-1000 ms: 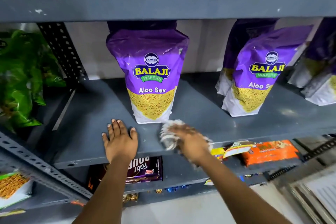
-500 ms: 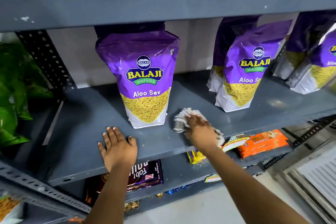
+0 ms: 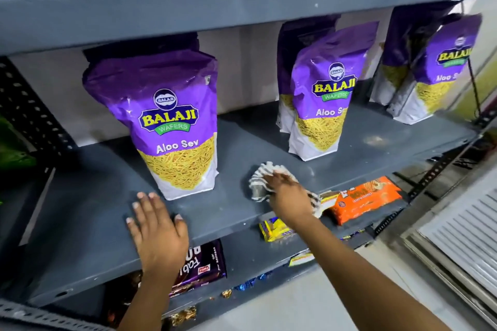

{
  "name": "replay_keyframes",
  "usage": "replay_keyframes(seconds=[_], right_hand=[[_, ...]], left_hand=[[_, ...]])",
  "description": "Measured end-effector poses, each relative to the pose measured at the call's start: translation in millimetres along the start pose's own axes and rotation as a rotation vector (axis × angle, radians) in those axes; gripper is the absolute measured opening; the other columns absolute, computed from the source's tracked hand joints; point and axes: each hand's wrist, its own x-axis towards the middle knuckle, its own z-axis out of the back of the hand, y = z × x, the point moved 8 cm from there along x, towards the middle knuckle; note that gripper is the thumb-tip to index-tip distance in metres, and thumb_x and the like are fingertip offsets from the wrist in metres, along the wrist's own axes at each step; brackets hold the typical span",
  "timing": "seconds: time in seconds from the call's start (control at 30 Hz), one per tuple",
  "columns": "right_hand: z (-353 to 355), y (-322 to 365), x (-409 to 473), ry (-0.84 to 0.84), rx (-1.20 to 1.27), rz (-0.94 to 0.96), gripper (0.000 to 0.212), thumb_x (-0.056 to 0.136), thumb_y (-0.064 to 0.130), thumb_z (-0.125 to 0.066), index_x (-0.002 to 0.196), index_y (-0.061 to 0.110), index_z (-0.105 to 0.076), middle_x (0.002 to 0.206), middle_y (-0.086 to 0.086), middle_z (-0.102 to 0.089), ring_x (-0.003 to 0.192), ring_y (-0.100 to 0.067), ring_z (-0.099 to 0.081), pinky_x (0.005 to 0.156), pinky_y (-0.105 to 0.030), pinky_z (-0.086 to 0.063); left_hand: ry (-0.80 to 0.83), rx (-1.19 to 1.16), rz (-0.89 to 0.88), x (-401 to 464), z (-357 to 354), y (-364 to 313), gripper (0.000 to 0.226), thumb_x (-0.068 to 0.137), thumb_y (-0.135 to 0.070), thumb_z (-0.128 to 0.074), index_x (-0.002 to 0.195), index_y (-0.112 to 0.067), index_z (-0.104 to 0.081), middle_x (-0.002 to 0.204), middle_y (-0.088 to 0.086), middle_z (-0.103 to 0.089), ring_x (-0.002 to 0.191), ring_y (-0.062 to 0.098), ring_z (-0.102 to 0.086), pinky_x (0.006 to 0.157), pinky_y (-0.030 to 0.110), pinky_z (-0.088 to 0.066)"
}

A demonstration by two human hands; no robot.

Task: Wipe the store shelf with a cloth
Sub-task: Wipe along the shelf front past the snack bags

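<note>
On the grey painted metal store shelf [image 3: 80, 223], the left hand [image 3: 157, 234] lies flat with its grip spread wide, holding nothing, just in front of the tall purple Aloo Sev snack pouch [image 3: 172, 126]. Further right, the right hand [image 3: 291, 197] has its grip pressed over the crumpled striped white cloth [image 3: 259, 180], on bare shelf between that pouch and a second purple pouch [image 3: 320, 105]. The cloth looks light, soft and floppy, best bunched under the palm. Compared with half a second ago, the cloth sits slightly deeper in; the left hand has stayed put.
</note>
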Motion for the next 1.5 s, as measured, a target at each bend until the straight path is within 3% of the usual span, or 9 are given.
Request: replay_keyframes(seconds=[0.1,0.2,0.33,0.53,0.73,1.03,1.23,1.37,1.5], right_hand=[[35,-54,-11,-0.205,0.095,-0.262,0.047,0.073,0.0,-0.049,0.119,0.008,-0.056,0.125,-0.02,-0.059,0.119,-0.035,-0.052,0.095,-0.039,-0.046],[29,-26,-13,-0.201,0.084,-0.045,0.046,0.054,0.002,-0.071,0.099,0.012,-0.068,0.096,-0.015,-0.073,0.092,-0.031,-0.069,0.07,-0.036,-0.058],[28,-47,-6,-0.055,0.031,0.162,0.044,0.055,0.024,-0.06,0.098,0.026,-0.069,0.103,0.002,-0.075,0.097,-0.017,-0.07,0.085,-0.036,-0.056],[93,-184,13,-0.189,0.04,-0.097,0.063,0.065,0.018,-0.033,0.124,0.022,-0.055,0.133,-0.006,-0.058,0.127,-0.023,-0.049,0.109,-0.036,-0.039],[79,-152,11,-0.179,0.042,0.15,0.051,0.062,0.017,-0.046,0.109,0.026,-0.063,0.111,-0.002,-0.071,0.102,-0.023,-0.065,0.09,-0.029,-0.05],[179,-249,145,-0.411,0.208,-0.096,0.049,0.064,0.008,-0.037,0.102,0.016,-0.066,0.101,-0.021,-0.071,0.098,-0.043,-0.061,0.085,-0.047,-0.051],[80,-230,236,0.652,0.099,0.062,0.052,0.083,0.008,-0.055,0.133,0.017,-0.044,0.144,-0.013,-0.043,0.131,-0.032,-0.042,0.109,-0.04,-0.035],[96,-216,258,0.339,0.062,0.079,0.044,0.093,0.032,-0.043,0.135,0.021,-0.039,0.151,-0.005,-0.034,0.14,-0.027,-0.026,0.116,-0.045,-0.019],[68,-236,234,0.412,-0.134,-0.014,0.058,0.09,0.052,-0.032,0.142,0.035,-0.014,0.158,0.004,-0.002,0.145,-0.027,0.005,0.116,-0.054,0.002]], left_hand=[[0.032,-0.002,-0.196,-13,-8,-63,0.067,0.08,-0.03,-0.027,0.135,0.007,-0.032,0.143,0.028,-0.036,0.132,0.041,-0.034,0.114,0.038,0.001],[0.038,-0.014,-0.305,-11,-23,-125,0.064,0.08,-0.028,-0.03,0.133,0.006,-0.037,0.14,0.026,-0.041,0.133,0.035,-0.029,0.111,0.033,-0.002],[0.07,-0.08,-0.213,4,-46,-187,0.073,0.079,-0.036,-0.015,0.138,0.004,-0.03,0.149,0.022,-0.028,0.139,0.036,-0.022,0.116,0.043,-0.01],[0.257,-0.04,-0.079,18,-91,-241,0.058,0.095,-0.022,-0.031,0.145,-0.002,-0.01,0.157,0.014,-0.007,0.144,0.026,-0.006,0.117,0.042,-0.005],[0.238,0.061,-0.023,16,-110,-254,0.064,0.089,-0.031,-0.015,0.144,0.0,-0.013,0.155,0.017,-0.012,0.143,0.031,-0.011,0.117,0.043,-0.008],[0.22,0.09,0.003,18,-111,-255,0.081,0.077,-0.043,0.0,0.143,-0.001,-0.02,0.154,0.017,-0.018,0.142,0.03,-0.016,0.116,0.043,-0.012],[0.235,0.116,0.008,20,-114,-252,0.074,0.082,-0.042,-0.004,0.144,-0.004,-0.017,0.155,0.013,-0.015,0.143,0.028,-0.013,0.116,0.041,-0.012],[0.197,0.086,0.002,21,-116,-253,0.08,0.075,-0.043,-0.009,0.133,0.002,-0.042,0.144,0.021,-0.039,0.133,0.037,-0.037,0.108,0.05,-0.03],[0.201,0.094,-0.007,21,-113,-254,0.088,0.071,-0.047,0.0,0.14,-0.003,-0.032,0.152,0.016,-0.025,0.14,0.032,-0.024,0.114,0.044,-0.02]])
